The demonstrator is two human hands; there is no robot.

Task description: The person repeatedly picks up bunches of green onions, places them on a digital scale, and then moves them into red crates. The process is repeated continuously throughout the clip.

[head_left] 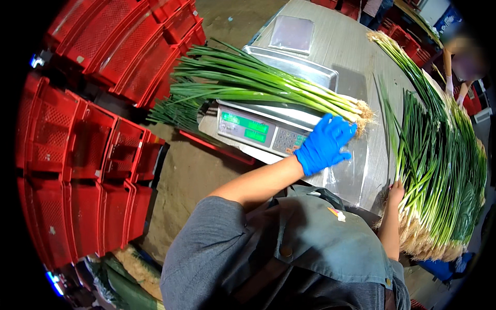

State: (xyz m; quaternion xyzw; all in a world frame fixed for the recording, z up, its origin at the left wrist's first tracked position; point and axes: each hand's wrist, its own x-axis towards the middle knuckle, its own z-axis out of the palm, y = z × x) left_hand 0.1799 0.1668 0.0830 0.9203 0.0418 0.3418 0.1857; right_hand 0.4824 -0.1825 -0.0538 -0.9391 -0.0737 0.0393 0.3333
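A thick bundle of spring onions lies across the metal pan of a digital scale, roots to the right and green tops hanging past the left side. My left hand, in a blue glove, is at the root end, fingers stretched and thumb apart; it seems to touch the lower stalks or hover just over them. On the right, my bare right hand is closed round a few spring onions at the edge of a large pile. Its fingertips are partly hidden by the stalks.
Red plastic crates stand stacked along the left. A flat clear-topped square lies on the grey table behind the scale. More green tops show below the scale's left side. Across the pile, another person's gloved hands are near the onions.
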